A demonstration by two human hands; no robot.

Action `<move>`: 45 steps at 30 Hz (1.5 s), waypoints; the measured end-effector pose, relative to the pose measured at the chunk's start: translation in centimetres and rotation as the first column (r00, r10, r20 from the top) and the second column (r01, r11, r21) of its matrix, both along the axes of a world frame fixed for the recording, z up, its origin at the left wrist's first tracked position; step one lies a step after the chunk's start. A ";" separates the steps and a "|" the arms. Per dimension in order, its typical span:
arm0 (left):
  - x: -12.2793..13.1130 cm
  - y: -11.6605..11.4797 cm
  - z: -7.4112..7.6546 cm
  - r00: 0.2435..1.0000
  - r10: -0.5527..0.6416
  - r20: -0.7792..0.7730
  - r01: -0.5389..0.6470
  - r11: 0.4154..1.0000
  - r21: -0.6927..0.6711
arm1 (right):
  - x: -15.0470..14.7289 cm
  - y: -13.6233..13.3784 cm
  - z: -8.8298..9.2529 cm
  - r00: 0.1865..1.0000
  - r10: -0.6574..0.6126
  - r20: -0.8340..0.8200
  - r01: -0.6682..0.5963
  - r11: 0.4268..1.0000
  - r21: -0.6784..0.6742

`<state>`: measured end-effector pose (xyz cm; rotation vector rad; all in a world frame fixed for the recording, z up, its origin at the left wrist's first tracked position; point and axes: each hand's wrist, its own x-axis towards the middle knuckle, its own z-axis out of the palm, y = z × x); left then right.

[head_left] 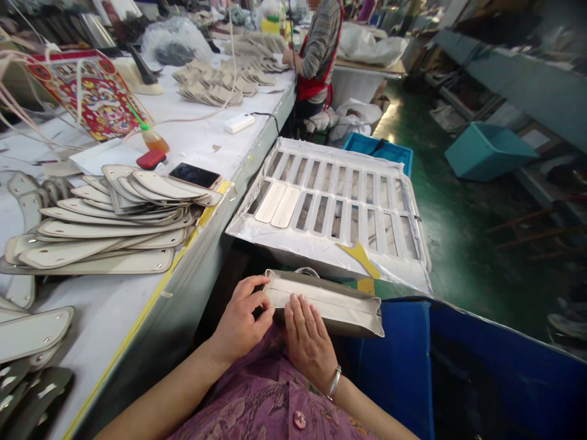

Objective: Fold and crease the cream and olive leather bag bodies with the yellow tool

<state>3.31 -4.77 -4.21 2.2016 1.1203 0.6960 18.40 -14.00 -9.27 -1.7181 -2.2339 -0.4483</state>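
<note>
— Holding what, those two hands?
— A beige folded panel (339, 302), low over the person's lap, right of the table (114, 318). The left hand (241, 321) has its fingers (257, 300) closed round the near-left end. The right hand (309, 339) lies flat on top, fingers straight, probably to pin it steady.
— And around them?
— A fanned stack of cut pieces (105, 235) on the table to the left, and a white slatted rack (330, 201) just beyond the panel, likely placed for easy reach.
</note>
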 end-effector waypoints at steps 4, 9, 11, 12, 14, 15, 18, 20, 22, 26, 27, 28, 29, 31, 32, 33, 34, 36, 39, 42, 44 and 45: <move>0.1 0.2 -0.4 0.999 0.043 0.027 -0.042 0.999 -0.005 | -0.9 1.0 0.1 0.999 0.046 -0.015 -0.046 0.999 0.005; -0.2 0.3 -0.8 0.995 0.088 0.054 -0.086 0.995 -0.043 | -2.4 2.5 0.1 0.995 0.088 -0.042 -0.089 0.996 -0.011; -0.1 0.3 -1.0 0.992 0.101 0.071 -0.096 0.993 -0.071 | -2.0 2.5 0.1 0.994 0.103 -0.042 -0.104 0.994 -0.020; 0.0 0.2 -1.1 0.991 0.098 0.088 -0.090 0.991 -0.095 | -1.3 2.3 0.2 0.993 0.113 -0.039 -0.114 0.993 -0.020; 0.3 0.0 -1.4 0.987 0.088 0.134 -0.067 0.986 -0.152 | 0.6 1.5 0.3 0.994 0.108 -0.033 -0.108 0.994 -0.014; 0.5 -0.1 -1.5 0.984 0.083 0.155 -0.056 0.983 -0.176 | 1.7 0.9 0.4 0.996 0.080 -0.035 -0.081 0.997 -0.013; 0.4 0.1 -1.5 0.988 0.038 0.151 -0.005 0.976 -0.216 | 4.4 -0.8 0.6 0.998 -0.040 -0.050 0.039 0.999 -0.019; 0.0 0.9 -1.0 0.996 -0.058 0.075 0.072 0.975 -0.210 | 5.1 -1.5 1.0 0.997 -0.059 -0.055 0.058 0.998 -0.030; -0.2 2.0 -0.2 0.983 -0.170 -0.064 0.159 0.976 -0.149 | 5.2 -1.8 1.9 0.997 -0.032 -0.069 0.028 0.998 -0.061; 1.5 3.6 1.4 0.839 -0.359 -0.409 0.405 0.914 0.031 | 5.7 -2.5 4.7 0.994 -0.023 -0.107 0.009 0.992 -0.129; 2.3 3.7 1.6 0.786 -0.405 -0.468 0.479 0.877 0.045 | 6.2 -2.7 5.3 0.993 -0.044 -0.110 0.029 0.991 -0.129; 3.2 3.8 1.8 0.736 -0.448 -0.508 0.542 0.839 0.044 | 6.7 -2.9 5.7 0.992 -0.066 -0.108 0.051 0.990 -0.133; 4.0 3.8 1.8 0.694 -0.485 -0.532 0.590 0.807 0.034 | 7.3 -2.9 5.9 0.991 -0.087 -0.106 0.071 0.987 -0.144; 5.4 3.8 1.9 0.642 -0.534 -0.550 0.641 0.767 0.004 | 8.5 -2.3 5.8 0.989 -0.105 -0.103 0.085 0.979 -0.184; 5.8 3.8 1.9 0.629 -0.549 -0.551 0.653 0.757 -0.010 | 9.0 -1.8 5.6 0.990 -0.099 -0.102 0.075 0.974 -0.215; 6.1 3.9 2.0 0.618 -0.561 -0.551 0.661 0.750 -0.023 | 9.4 -1.2 5.3 0.991 -0.087 -0.103 0.059 0.967 -0.248; 6.2 4.0 2.1 0.607 -0.570 -0.553 0.667 0.744 -0.035 | 9.7 -0.5 5.1 0.991 -0.073 -0.108 0.040 0.959 -0.281; 6.2 4.4 2.4 0.590 -0.585 -0.557 0.675 0.735 -0.058 | 10.0 1.0 4.9 0.991 -0.042 -0.127 -0.005 0.937 -0.349; 5.8 5.2 2.5 0.540 -0.645 -0.540 0.708 0.696 -0.123 | 9.8 2.9 5.6 0.986 -0.009 -0.164 -0.066 0.893 -0.445; 4.8 6.1 2.4 0.479 -0.705 -0.522 0.746 0.641 -0.181 | 9.5 4.2 6.4 0.982 0.021 -0.186 -0.115 0.851 -0.512; 3.9 6.7 2.4 0.469 -0.714 -0.521 0.749 0.634 -0.194 | 9.4 4.7 6.6 0.981 0.019 -0.193 -0.120 0.841 -0.527; 3.6 6.9 2.5 0.473 -0.714 -0.516 0.745 0.637 -0.199 | 9.4 4.8 6.6 0.981 0.012 -0.196 -0.116 0.840 -0.529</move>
